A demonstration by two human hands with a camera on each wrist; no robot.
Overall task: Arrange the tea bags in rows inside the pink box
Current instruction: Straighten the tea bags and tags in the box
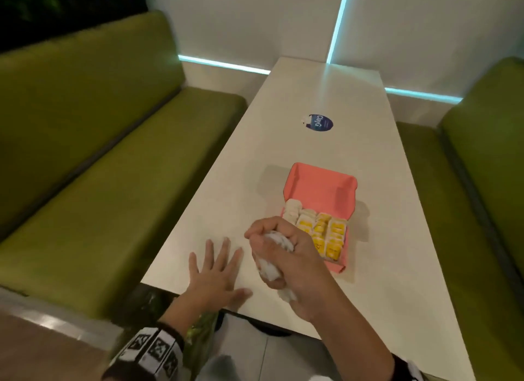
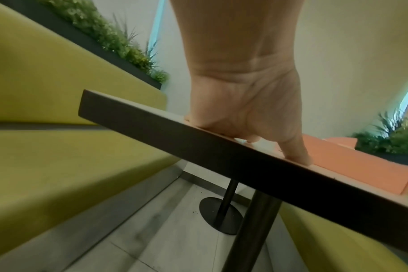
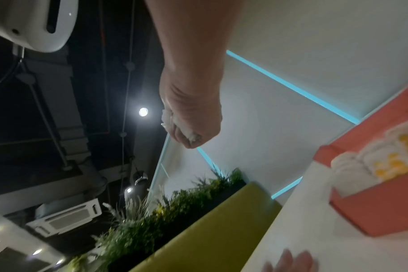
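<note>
An open pink box [image 1: 317, 187] stands on the white table [image 1: 326, 97], its lid raised at the back. Rows of white tea bags with yellow tags [image 1: 326, 233] fill it. My right hand [image 1: 279, 248] hovers just left of the box and grips a bunch of white tea bags [image 1: 273, 256] in its fist; the same bunch [image 3: 191, 135] shows in the right wrist view, with the box [image 3: 380, 208] at the right. My left hand [image 1: 218, 270] lies flat on the table near its front edge, fingers spread, holding nothing. The left wrist view shows its palm [image 2: 252, 114] on the tabletop.
Green bench seats [image 1: 113, 182] flank the table on both sides. A round dark blue sticker [image 1: 319, 123] sits on the tabletop beyond the box. The table ends at a white wall with blue light strips [image 1: 338, 23]. Black table legs [image 2: 252, 226] stand below.
</note>
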